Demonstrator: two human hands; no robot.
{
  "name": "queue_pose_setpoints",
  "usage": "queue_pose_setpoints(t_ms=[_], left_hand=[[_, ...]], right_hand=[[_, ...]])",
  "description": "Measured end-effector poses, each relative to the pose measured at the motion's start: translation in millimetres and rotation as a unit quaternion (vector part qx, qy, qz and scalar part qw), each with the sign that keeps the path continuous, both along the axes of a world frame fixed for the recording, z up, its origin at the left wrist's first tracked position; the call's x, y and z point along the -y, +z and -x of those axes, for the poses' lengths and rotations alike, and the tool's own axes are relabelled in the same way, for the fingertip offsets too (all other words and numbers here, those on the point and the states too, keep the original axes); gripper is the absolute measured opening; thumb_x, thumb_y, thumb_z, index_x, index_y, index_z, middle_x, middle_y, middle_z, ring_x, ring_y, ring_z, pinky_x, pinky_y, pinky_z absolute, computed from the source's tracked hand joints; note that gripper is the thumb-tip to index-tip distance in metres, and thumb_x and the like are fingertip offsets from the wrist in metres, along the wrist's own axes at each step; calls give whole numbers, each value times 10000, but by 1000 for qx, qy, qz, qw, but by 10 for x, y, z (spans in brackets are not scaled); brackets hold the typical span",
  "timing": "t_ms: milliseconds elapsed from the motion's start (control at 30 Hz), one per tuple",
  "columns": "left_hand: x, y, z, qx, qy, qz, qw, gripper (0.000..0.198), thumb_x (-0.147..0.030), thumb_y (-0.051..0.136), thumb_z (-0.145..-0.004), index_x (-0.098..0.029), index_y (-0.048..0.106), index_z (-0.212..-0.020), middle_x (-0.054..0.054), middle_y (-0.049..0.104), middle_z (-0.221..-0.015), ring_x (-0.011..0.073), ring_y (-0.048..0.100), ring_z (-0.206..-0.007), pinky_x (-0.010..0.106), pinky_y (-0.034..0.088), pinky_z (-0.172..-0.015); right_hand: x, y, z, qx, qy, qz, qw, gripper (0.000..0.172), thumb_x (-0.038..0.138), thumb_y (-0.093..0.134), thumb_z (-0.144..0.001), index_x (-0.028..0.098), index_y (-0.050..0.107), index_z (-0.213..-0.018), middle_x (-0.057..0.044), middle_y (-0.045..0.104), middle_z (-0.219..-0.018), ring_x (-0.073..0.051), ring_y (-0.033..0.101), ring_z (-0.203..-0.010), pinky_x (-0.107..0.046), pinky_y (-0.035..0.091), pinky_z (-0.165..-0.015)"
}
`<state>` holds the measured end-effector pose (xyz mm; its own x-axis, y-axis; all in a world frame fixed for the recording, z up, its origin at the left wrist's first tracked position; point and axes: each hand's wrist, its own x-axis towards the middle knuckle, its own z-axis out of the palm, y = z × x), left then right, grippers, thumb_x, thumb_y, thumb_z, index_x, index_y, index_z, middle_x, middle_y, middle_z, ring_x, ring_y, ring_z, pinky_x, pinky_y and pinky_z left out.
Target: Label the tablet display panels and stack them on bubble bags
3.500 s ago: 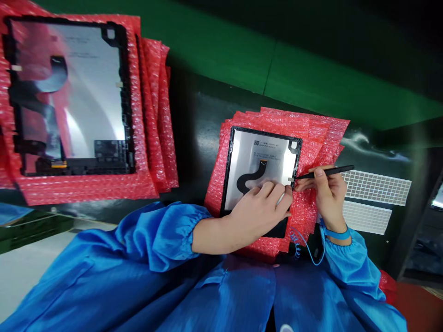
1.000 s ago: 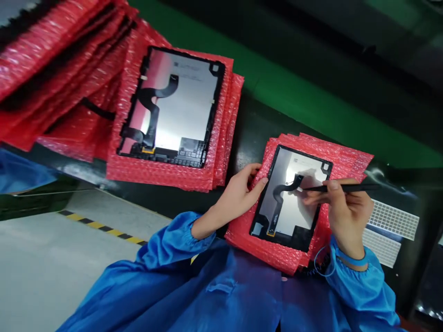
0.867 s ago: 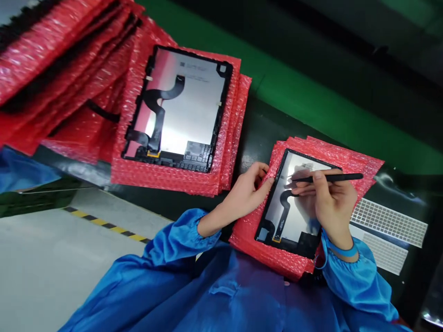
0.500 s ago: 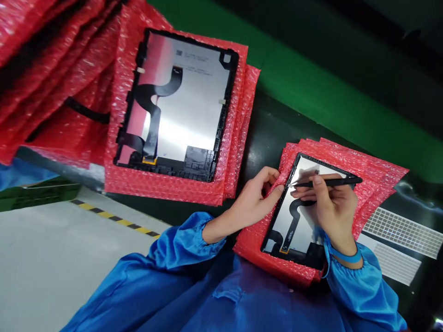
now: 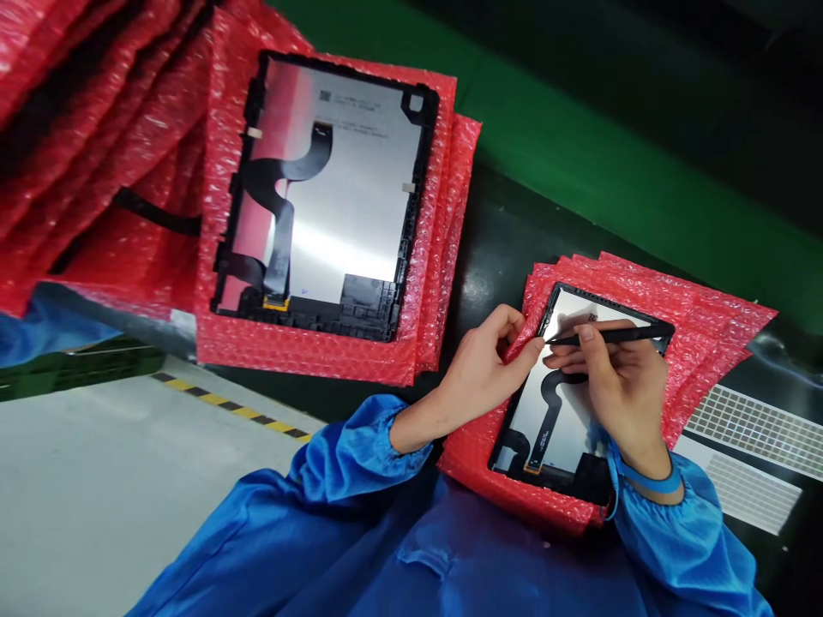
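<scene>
A tablet display panel (image 5: 566,428), with a silver back, black frame and black flex cable (image 5: 549,420), lies on a stack of red bubble bags (image 5: 472,450). My left hand (image 5: 485,368) rests at its left edge, the thumb pressed on the frame and the other fingers curled by the bag's edge. In my right hand (image 5: 621,377) are black tweezers (image 5: 643,332), held nearly level above the panel. Their tip meets the frame beside my left thumb. Whatever lies under the thumb is hidden.
A second display panel (image 5: 360,197) lies on more bubble bags (image 5: 309,356) to the left. Loose red bags (image 5: 129,111) are piled at the far left. White sticker sheets (image 5: 759,428) lie right of my right hand. A striped floor line (image 5: 225,404) shows below the table.
My left thumb has slid slightly right, onto the frame beside the tweezers' tip. A small pale bit seen at that tip before is now covered. The right hand has hardly moved.
</scene>
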<state>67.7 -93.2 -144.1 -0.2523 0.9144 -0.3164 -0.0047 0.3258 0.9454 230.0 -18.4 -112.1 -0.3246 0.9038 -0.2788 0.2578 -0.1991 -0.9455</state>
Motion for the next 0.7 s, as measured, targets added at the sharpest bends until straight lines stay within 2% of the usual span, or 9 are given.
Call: queue_pose_setpoints(t_ms=[167, 233, 300, 367, 467, 533, 633, 700], left_hand=[[-17, -58, -24, -59, -4, 2, 998, 193, -296, 671, -954, -236, 495, -903, -69, 503, -722, 105, 479, -628, 276, 363, -586], [24, -70, 3, -101, 8, -24, 995, 189, -321, 684, -969, -235, 535, -1050, -57, 553, -794, 107, 515, -650, 275, 394, -602], [92, -58, 51, -183, 48, -80, 979, 305, -332, 671, -989, -229, 531, -1240, -11, 608, -940, 126, 571, -737, 285, 439, -646], [172, -24, 109, -260, 70, -110, 957, 330, -323, 653, -1005, -216, 538, -1295, 19, 616, -999, 141, 588, -784, 293, 461, -667], [273, 44, 159, -289, -15, -68, 955, 98, -283, 644, -1022, -211, 621, -1083, -15, 600, -842, 133, 573, -693, 283, 447, -625], [306, 91, 148, -305, -61, -58, 949, 73, -249, 608, -1039, -211, 632, -982, -2, 611, -851, 140, 591, -706, 285, 456, -631], [293, 172, 95, -358, -56, -110, 925, 124, -220, 538, -1049, -210, 631, -968, 60, 611, -1033, 180, 627, -873, 319, 502, -729], [257, 230, 62, -351, -61, -132, 925, 125, -216, 521, -1042, -214, 593, -939, 63, 591, -1038, 188, 617, -908, 338, 509, -777]], right_hand=[[-12, -15, 11, -13, -22, 2, 1000, 321, 507, 754, -992, 189, 720, -1018, -26, 813, -760, -189, 805, -603, -257, 673, -537], [-2, 42, -33, -29, -35, -9, 999, 315, 507, 754, -993, 194, 719, -990, -23, 809, -743, -191, 798, -580, -259, 668, -518], [27, 108, -143, -39, -49, -31, 998, 273, 479, 741, -1011, 208, 726, -984, -12, 808, -734, -192, 800, -578, -260, 672, -522], [71, 133, -308, -40, -64, -63, 995, 209, 432, 730, -1030, 227, 732, -991, -4, 818, -762, -189, 806, -590, -262, 678, -539], [140, 32, -559, -37, -74, -100, 992, 161, 388, 712, -1047, 235, 731, -1005, -5, 830, -811, -193, 817, -623, -291, 699, -597], [176, -101, -665, -38, -77, -111, 990, 175, 392, 695, -1057, 224, 729, -1021, -16, 833, -820, -203, 826, -651, -314, 708, -639], [217, -277, -702, -47, -92, -128, 986, 203, 405, 678, -1064, 207, 717, -1040, -48, 847, -873, -211, 830, -668, -323, 700, -637], [239, -343, -679, -58, -107, -140, 983, 219, 416, 665, -1069, 203, 705, -1040, -61, 852, -886, -215, 830, -668, -328, 695, -625]])
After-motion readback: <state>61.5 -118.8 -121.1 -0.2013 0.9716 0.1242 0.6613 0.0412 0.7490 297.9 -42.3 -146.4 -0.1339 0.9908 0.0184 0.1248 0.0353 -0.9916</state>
